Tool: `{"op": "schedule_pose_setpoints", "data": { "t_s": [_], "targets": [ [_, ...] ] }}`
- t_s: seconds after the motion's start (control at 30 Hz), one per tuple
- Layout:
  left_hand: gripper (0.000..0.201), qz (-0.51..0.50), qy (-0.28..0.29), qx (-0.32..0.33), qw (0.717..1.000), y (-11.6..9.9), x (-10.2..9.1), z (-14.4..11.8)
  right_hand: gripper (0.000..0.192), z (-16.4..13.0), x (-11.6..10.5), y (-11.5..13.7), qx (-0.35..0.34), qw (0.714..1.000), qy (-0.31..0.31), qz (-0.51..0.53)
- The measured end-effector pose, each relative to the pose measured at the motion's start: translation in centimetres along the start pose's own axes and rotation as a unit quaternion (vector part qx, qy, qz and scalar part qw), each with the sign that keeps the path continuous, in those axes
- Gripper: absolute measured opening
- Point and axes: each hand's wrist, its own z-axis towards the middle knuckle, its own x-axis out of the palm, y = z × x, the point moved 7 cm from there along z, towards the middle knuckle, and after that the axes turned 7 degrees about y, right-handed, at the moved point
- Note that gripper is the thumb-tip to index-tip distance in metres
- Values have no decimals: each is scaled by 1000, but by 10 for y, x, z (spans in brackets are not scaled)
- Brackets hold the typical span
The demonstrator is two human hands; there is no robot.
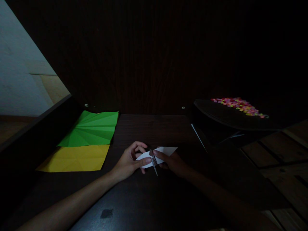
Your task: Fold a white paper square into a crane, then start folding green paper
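Note:
A small folded white paper piece (157,154) is held just above a dark wooden table (134,199) near its middle. My left hand (130,160) pinches its left part between thumb and fingers. My right hand (173,162), in shadow, grips its right part, with the thumb on top near the central crease. A thin point of the paper sticks down between the two hands.
A creased green sheet (92,128) and a yellow sheet (75,158) lie flat at the left of the table. At the right stands a dark tray (216,115) with several small colourful pieces (240,106). A white strip (198,136) leans beside it. Wooden floor shows at the right.

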Motion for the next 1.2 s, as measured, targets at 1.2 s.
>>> {"op": "schedule_pose_setpoints", "data": {
  "t_s": [1.2],
  "targets": [
    [35, -34, 148, -136, 979, 12, 24, -10, 53, -5, 19, 2, -22, 984, 166, -53]
  ]
}}
